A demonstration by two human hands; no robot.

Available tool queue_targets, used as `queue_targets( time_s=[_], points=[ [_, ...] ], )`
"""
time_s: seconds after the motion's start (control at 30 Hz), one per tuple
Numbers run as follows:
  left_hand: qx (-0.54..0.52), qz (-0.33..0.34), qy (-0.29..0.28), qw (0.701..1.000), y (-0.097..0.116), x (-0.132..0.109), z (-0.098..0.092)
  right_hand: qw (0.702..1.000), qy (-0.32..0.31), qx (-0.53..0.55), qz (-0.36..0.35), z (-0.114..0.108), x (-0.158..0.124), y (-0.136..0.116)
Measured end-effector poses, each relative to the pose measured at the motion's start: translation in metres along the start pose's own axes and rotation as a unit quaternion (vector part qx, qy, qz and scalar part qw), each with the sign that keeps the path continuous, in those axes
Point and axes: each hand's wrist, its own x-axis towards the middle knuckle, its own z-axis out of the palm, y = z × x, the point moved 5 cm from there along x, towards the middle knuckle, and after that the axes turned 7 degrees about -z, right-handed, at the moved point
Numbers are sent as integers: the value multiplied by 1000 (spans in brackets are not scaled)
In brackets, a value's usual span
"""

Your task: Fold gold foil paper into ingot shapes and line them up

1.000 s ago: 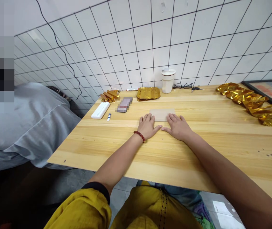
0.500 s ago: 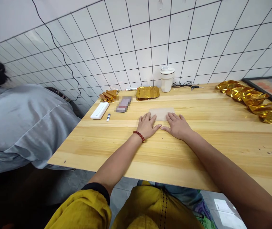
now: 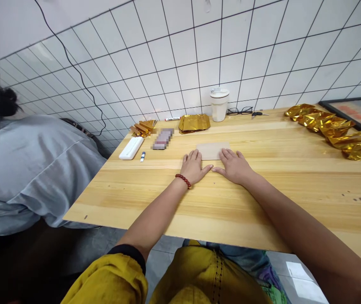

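My left hand (image 3: 194, 166) lies flat on the wooden table (image 3: 262, 185), fingers spread, with a red bead bracelet at the wrist. My right hand (image 3: 234, 166) rests flat beside it, thumbs nearly touching. The fingertips of both hands sit at the near edge of a flat tan sheet (image 3: 212, 150) lying on the table. Neither hand holds anything.
Behind the sheet are a folded gold foil piece (image 3: 194, 123), a white lidded cup (image 3: 218, 104), glasses (image 3: 240, 111), a white case (image 3: 131, 147), a small tube (image 3: 142, 156) and gold strips (image 3: 144, 127). Crumpled gold foil (image 3: 335, 128) lies far right. A person in a grey shirt (image 3: 31, 169) bends at left.
Both hands stay flat in the same place. The view has tilted slightly, and the person at left has shifted a little.
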Motion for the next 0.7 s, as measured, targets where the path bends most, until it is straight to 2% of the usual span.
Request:
queue_targets(
  time_s=[0.5, 0.7],
  points=[
    [7, 13, 0, 1000, 0, -1, 1, 1000, 10, 1, -5, 3, 1, 1],
    [-2, 0, 0, 1000, -2, 1, 3, 1000, 5, 5, -3, 2, 1, 1]
  ],
)
